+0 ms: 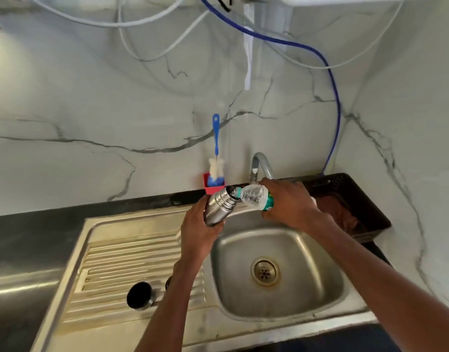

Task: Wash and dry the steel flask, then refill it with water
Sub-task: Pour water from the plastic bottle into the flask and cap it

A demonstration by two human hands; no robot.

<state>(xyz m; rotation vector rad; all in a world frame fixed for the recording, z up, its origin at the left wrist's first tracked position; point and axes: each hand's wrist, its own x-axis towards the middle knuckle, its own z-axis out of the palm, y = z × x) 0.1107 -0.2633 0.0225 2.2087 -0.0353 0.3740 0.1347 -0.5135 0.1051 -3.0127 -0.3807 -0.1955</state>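
While the left hand [200, 224] grips the steel flask [219, 208] by its lower body, tilted with its open mouth up and to the right above the sink [276, 270] basin's back-left corner, the right hand [289, 203] clasps a clear plastic bottle [253, 196], tipped so its neck meets the flask's mouth. Behind them stand the tap [260, 165] and a blue bottle brush [215, 153] in a red holder [210, 188]. A steel cup [140, 295] sits on the drainboard [131, 252].

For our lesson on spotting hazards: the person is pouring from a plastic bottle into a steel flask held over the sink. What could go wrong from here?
1. The plastic bottle meets the tilted steel flask only at its narrow mouth, so water may miss and spill into the sink.
2. Both hands are busy, left hand and right hand, so a wet flask could slip.
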